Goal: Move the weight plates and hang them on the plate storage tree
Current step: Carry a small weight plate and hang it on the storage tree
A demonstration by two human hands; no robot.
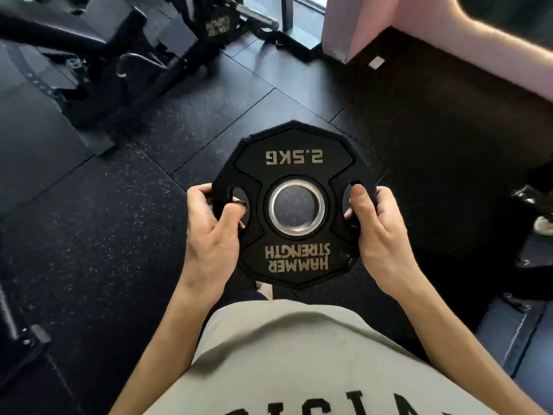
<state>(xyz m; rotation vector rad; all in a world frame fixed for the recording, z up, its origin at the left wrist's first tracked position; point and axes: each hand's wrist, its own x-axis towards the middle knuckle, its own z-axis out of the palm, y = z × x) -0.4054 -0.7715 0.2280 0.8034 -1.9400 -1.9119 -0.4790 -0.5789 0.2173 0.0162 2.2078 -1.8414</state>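
A black 2.5 kg weight plate (294,172) with gold lettering and a steel-ringed centre hole is held flat in front of my waist, above the floor. My left hand (209,238) grips its left edge, thumb hooked into the left grip slot. My right hand (378,235) grips the right edge, thumb in the right slot. The lettering reads upside down from where I look. No plate storage tree is identifiable in view.
Black rubber floor tiles (104,235) lie below. A black machine frame with a steel sleeve (257,18) stands at the top left. A pink wall base (449,40) runs along the top right. Dark equipment parts (535,217) sit at the right edge.
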